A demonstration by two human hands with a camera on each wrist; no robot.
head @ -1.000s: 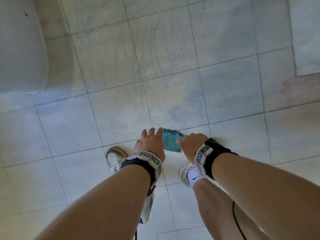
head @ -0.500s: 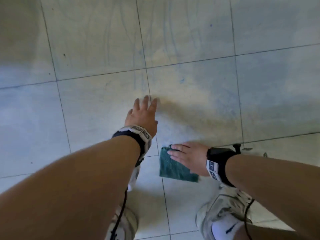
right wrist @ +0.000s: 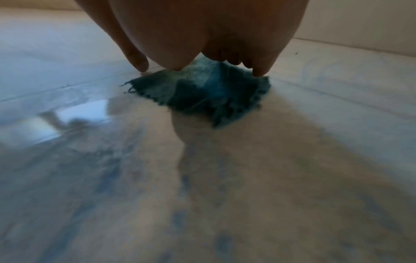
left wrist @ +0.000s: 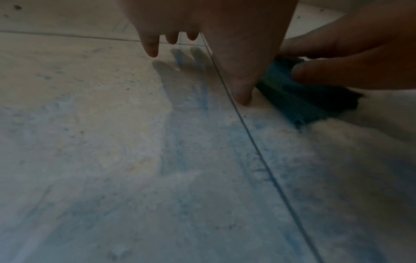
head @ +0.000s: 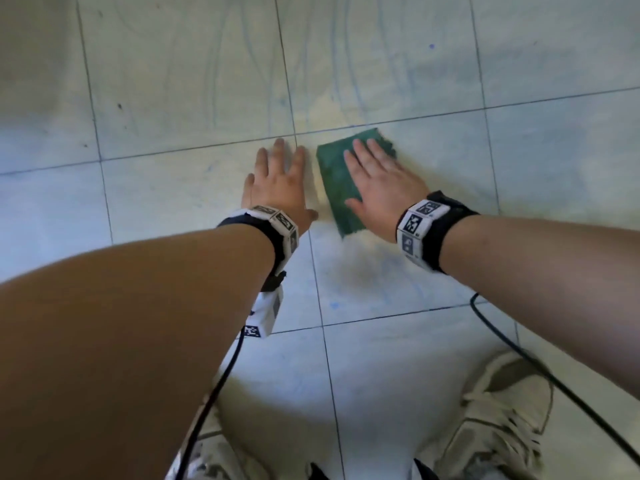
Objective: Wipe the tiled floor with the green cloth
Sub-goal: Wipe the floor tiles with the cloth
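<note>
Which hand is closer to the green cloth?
The right. The right hand lies flat on top of the green cloth, pressing it to the floor. The left hand rests on the tile just beside the cloth's left edge, not touching it.

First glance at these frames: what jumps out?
The green cloth stands out against the pale tiled floor, lying flat at centre with the right hand pressed on it, fingers straight. Just to its left, the left hand is spread over bare tile, not touching the cloth. Faint blue streaks mark the tiles beyond the hands.
</note>
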